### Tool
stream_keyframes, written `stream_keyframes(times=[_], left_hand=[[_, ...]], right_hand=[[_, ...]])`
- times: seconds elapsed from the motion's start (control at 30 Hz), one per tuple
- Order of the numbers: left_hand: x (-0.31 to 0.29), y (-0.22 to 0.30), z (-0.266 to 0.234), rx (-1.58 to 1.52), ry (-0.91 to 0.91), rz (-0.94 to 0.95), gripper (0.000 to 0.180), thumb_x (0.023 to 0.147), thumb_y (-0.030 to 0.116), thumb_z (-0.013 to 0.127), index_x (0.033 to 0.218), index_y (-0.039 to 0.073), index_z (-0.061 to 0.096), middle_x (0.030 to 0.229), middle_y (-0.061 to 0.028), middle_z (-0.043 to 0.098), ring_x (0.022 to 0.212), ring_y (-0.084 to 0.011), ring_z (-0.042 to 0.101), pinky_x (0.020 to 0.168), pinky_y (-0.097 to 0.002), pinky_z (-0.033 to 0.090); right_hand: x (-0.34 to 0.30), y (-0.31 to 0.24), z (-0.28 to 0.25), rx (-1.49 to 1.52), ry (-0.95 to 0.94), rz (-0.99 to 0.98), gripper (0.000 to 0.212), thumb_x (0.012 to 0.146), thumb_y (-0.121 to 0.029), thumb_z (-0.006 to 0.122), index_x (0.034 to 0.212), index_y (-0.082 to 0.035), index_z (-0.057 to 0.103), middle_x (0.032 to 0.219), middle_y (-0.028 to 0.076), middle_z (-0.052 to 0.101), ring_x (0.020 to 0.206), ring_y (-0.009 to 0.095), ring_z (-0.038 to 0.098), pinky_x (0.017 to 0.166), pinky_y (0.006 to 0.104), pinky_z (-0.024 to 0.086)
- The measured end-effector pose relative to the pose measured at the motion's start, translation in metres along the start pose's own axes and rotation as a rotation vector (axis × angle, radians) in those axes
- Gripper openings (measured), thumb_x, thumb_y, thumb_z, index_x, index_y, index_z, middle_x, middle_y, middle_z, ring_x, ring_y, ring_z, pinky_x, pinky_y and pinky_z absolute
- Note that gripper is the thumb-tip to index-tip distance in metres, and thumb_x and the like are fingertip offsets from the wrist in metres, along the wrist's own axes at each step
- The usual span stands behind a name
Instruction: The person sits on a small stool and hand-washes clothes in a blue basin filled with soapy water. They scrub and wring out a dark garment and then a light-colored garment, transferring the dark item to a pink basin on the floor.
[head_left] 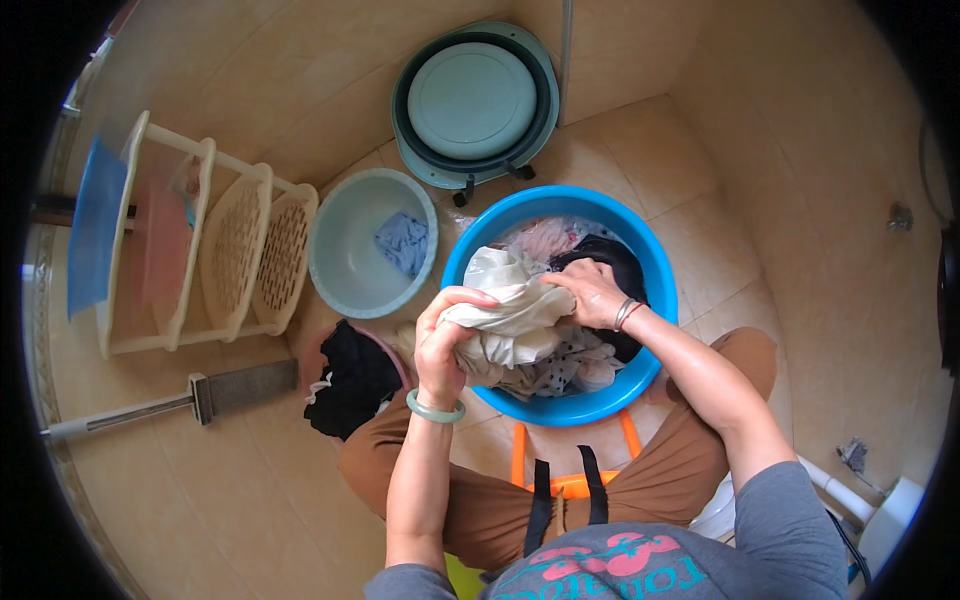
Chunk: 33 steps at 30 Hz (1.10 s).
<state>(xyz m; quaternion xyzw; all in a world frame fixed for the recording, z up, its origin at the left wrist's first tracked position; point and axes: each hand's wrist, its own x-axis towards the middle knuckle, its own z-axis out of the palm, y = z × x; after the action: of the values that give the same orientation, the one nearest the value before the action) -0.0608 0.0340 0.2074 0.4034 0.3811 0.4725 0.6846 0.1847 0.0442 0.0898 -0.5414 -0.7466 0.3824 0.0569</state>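
Observation:
A bunched white garment point(512, 315) is lifted over the left part of a round blue basin point(662, 285). My left hand point(442, 338) grips it from the left side, thumb across the top. My right hand point(592, 291) holds its right edge, fingers bent and fingertips partly hidden in the folds. Inside the basin lie a black garment point(622, 268), a pink cloth point(545, 240) and a pale cloth with dark dots point(575, 368), all wet-looking. What is under the white garment is hidden.
Left of the blue basin stands a pale green basin point(335, 270) with a light blue cloth point(403, 242). Nearer is a pink basin point(398, 362) holding dark clothing point(352, 378). A folded basin point(474, 100) leans on the wall. A cream rack point(207, 240), flat mop point(245, 391) and orange stool point(570, 487) are around.

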Motion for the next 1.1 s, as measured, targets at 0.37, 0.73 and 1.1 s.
stream_keyframes(times=[0.37,0.73,1.1], left_hand=[[0.028,-0.035,-0.033,-0.447,0.484,0.078,0.057,0.084,-0.002,0.039,0.139,0.015,0.043,0.130,-0.0110,0.051,0.115,-0.0252,0.053,0.101,-0.0408,0.044],[0.031,-0.070,0.013,-0.755,0.079,-0.435,0.043,0.092,0.046,0.057,0.117,0.011,0.060,0.108,-0.0068,0.066,0.101,-0.0215,0.063,0.091,-0.0391,0.051],[0.051,-0.094,0.026,-0.680,0.006,-0.409,0.056,0.096,0.040,0.052,0.142,0.012,0.038,0.119,-0.0108,0.057,0.109,-0.0223,0.059,0.095,-0.0353,0.048]], right_hand=[[0.000,-0.018,-0.073,1.335,0.426,-0.123,0.048,0.080,-0.001,0.053,0.127,-0.004,0.042,0.108,0.003,0.057,0.085,0.008,0.053,0.081,0.0250,0.045],[-0.014,-0.077,-0.029,0.666,0.000,-0.489,0.021,0.073,-0.011,0.060,0.094,-0.007,0.059,0.097,0.009,0.047,0.097,0.023,0.051,0.088,0.0339,0.042],[-0.044,-0.116,-0.021,0.272,0.239,-0.614,0.033,0.080,-0.017,0.069,0.110,-0.014,0.056,0.097,0.010,0.049,0.090,0.027,0.059,0.074,0.0352,0.052]])
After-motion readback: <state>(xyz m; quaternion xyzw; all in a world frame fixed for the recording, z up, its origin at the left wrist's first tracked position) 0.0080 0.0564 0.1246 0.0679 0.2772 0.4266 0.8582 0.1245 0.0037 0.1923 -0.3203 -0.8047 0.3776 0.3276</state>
